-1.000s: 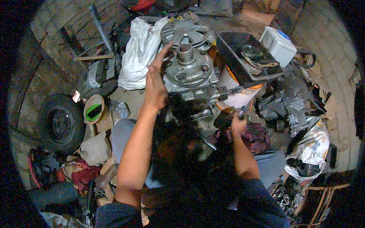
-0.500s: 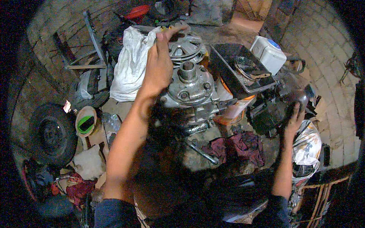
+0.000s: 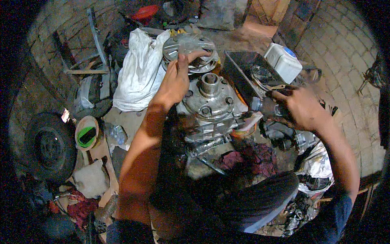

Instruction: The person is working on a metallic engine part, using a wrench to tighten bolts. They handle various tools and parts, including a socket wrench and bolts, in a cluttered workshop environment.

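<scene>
My right hand is wrapped round a dark plastic bottle. The bottle lies nearly level, its pale neck end toward the metal housing. That housing stands in the middle, with an upright hollow shaft and bolts around its flange. Left of the shaft, my left hand is raised with the thumb up and index finger stretched to the right. It seems to hold nothing, though its other fingers are partly hidden. Behind its fingers is a silver spoked wheel cover.
A black tray with a pan-like piece stands behind, beside a white jug with a blue cap. A white sack is left of the housing. A dark red rag lies in front. Far left is a tyre.
My right hand has moved up and left, bringing the bottle toward the housing. My left hand has come slightly lower and to the right. The view has shifted a little.
</scene>
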Motion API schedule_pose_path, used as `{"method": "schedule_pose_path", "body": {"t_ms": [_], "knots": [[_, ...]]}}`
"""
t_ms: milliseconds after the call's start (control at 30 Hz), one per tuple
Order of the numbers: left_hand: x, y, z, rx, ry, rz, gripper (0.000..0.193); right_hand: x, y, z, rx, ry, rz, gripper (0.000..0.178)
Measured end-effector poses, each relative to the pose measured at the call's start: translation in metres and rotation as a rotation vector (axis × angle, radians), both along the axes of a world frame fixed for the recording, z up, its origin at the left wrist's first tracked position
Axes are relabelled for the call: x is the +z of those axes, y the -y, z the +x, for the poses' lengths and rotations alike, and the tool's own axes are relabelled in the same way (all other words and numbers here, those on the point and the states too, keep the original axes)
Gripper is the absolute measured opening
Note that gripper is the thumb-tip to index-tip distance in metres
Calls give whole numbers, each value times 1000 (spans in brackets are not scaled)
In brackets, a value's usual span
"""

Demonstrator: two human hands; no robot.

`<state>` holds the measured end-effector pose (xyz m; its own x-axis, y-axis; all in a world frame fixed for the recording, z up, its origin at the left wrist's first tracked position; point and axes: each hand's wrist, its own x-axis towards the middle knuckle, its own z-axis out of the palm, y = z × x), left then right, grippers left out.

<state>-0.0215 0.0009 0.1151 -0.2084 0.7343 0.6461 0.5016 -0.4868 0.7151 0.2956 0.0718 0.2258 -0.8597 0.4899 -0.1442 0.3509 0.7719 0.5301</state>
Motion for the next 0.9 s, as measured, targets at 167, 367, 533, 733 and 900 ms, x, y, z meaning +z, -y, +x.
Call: {"method": "schedule_pose_path", "body": {"t_ms": [167, 367, 533, 733, 900], "knots": [[-1, 2, -1, -1, -31, -42, 90, 15, -2, -18, 84, 125, 106, 46], [-1, 9, -6, -35, -48, -84, 87, 32, 15, -40, 89, 117, 197, 21], [-2, 10, -10, -72, -55, -10, 89, 35, 24, -46, 8, 244, 191, 29], [0, 17, -11, -56, -29, 15, 86, 36, 17, -44, -39, 322, 236, 33], [-1, 18, -14, -82, -13, -60, 94, 40, 35, -51, -16, 271, 231, 20]]}}
